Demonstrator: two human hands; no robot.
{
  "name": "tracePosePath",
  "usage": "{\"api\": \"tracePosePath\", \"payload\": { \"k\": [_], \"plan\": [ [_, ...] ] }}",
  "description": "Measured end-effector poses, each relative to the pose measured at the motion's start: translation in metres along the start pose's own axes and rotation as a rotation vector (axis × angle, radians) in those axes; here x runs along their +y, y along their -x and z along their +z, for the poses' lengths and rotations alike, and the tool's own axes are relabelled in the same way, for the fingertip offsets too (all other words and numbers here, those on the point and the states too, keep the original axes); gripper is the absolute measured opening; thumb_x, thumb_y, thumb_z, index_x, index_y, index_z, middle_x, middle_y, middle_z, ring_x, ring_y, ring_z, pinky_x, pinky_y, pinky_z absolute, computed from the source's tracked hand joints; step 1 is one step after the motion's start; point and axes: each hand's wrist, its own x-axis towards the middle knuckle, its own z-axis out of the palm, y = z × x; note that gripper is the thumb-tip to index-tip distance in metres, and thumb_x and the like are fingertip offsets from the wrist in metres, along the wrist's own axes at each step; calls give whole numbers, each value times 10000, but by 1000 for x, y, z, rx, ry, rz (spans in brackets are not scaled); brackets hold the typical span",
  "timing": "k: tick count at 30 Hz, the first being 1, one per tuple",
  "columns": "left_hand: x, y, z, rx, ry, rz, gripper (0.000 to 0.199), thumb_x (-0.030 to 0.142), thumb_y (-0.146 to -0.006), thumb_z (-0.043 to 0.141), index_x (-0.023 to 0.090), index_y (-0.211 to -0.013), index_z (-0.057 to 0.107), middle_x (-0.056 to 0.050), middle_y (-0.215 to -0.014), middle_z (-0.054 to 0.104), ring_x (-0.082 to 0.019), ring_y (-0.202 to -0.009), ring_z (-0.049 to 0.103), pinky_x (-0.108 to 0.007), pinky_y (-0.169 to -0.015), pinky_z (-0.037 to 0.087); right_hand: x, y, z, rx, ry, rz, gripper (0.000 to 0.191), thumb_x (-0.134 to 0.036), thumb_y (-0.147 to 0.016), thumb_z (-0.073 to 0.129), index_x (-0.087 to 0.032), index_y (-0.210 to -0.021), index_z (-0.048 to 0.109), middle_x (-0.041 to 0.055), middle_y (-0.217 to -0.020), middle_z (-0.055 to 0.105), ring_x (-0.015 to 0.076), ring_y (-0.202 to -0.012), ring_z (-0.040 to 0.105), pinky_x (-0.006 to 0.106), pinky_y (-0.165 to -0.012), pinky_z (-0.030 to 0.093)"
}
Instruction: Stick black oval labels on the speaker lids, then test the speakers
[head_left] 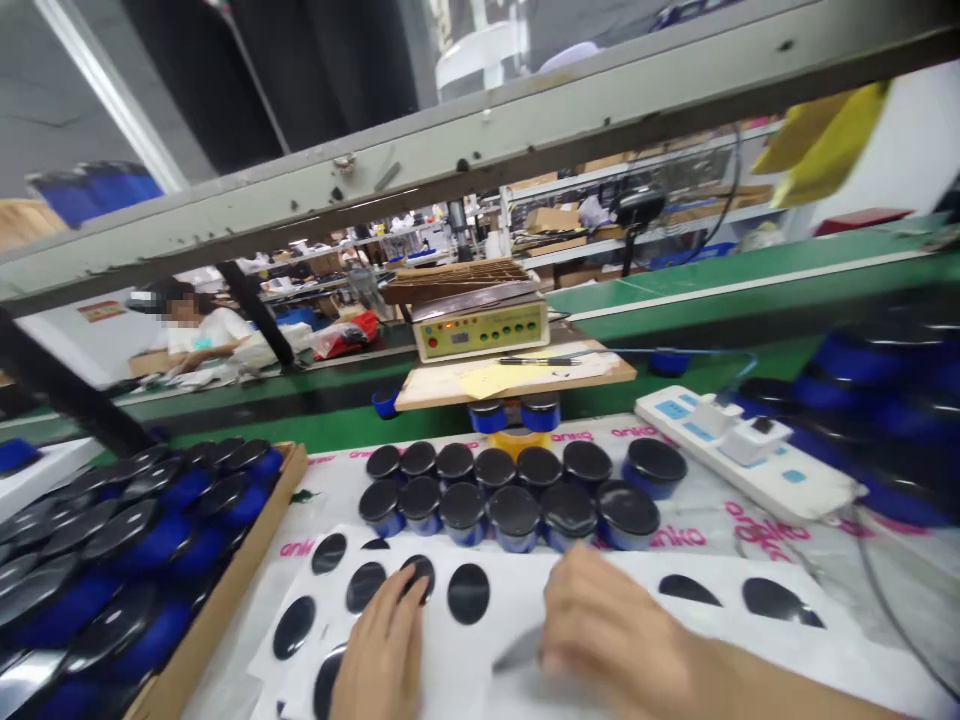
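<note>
1. The white backing sheet [459, 672], with round black discs [468, 594] on it that look like stickers, is covered in part by both hands. By the left hand [382, 650], with fingers spread and lowered, it seems to be pressed; should that pressure be eased, the sheet could be dragged askew.
2. Above the sheet's bare middle, a dark blurred piece [517, 652] is pinched in the curled fingers of the right hand [600, 630]. Whether it is a disc or a tool cannot be told. If a disc, it could be creased by a tight pinch; if a blade, the sheet could be scored.
3. A disc near the left fingertips could be smudged or lifted at its edge by stray contact.
4. Just beyond the sheet, two rows of black-lidded blue jars [514, 515] are closely packed. If the right hand were pushed forward, the nearest could be knocked and its neighbours shoved.
5. Beyond the sheet's right part, a power strip [802, 490] is set down; if its grey cable [875, 580] were snagged by the right forearm, the strip could be pulled about.
</note>
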Motion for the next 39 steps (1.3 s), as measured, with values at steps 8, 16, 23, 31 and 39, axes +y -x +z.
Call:
{"api": "tracePosePath", "payload": {
  "k": [8, 16, 23, 31, 39],
  "plan": [
    [84, -156, -28, -166, 292, 161, 329, 383, -907, 470, 242, -1191, 559, -34, -1241, 583, -237, -1171, 518, -392, -934, 484, 98, 50, -104, 770, -196, 1003, 352, -518, -787, 601, -171, -745, 557, -6, -676, 544, 111, -637, 502, 237, -626, 422],
    [187, -260, 37, -505, 617, 132, 609, 450, -730, 676, 138, -1229, 519, -129, -1194, 598, -302, -1127, 536, -430, -974, 397, 123, 75, -82, 817, -273, 1095, 394, -546, -719, 644, -161, -665, 576, 38, -818, 571, 169, -837, 512, 276, -801, 405],
    [198, -257, 40, -593, 666, 12, 480, 310, -700, 716, 172, -1125, 541, -94, -1042, 668, -288, -1029, 591, -473, -1010, 319, 128, 90, -75, 859, -463, 1182, 382, -547, -761, 599, -166, -763, 598, 32, -836, 558, 165, -847, 517, 284, -797, 422],
    [202, -250, 50, -582, 721, -59, 457, 259, -691, 713, 195, -1092, 503, -45, -987, 680, -208, -989, 623, -419, -1088, 225, 127, 97, -74, 848, -434, 1196, 331, -468, -767, 650, -164, -678, 556, 4, -832, 503, 117, -803, 463, 221, -744, 375],
    [203, -249, 50, -575, 722, -80, 451, 246, -666, 731, 208, -1054, 504, -17, -936, 686, -196, -932, 635, -416, -1088, 229, 128, 96, -70, 791, -369, 1178, 323, -440, -798, 626, -165, -662, 526, -1, -843, 450, 105, -804, 446, 208, -720, 376]
  ]
}}
